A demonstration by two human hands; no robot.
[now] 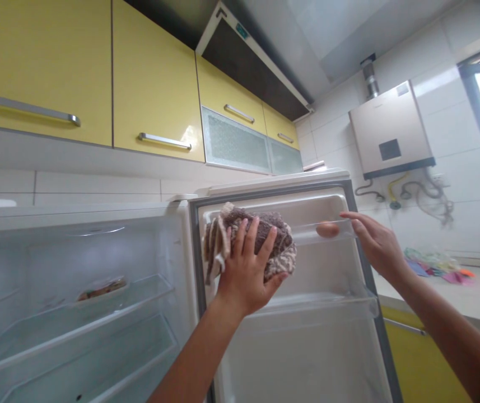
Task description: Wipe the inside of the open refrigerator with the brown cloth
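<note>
My left hand (248,268) presses a bunched brown and white cloth (279,238) against the inner side of the open fridge door (332,341), fingers spread over the cloth. My right hand (374,240) rests on the outer edge of the door's top shelf (307,210), fingers wrapped over its clear rail. A brown egg (327,229) sits in that shelf, just left of my right fingers.
The fridge interior (75,313) at left has clear shelves and a covered dish (103,289). Yellow wall cabinets (151,84) hang above. A water heater (391,131) is on the tiled wall. Coloured cloths (437,266) lie on the counter at right.
</note>
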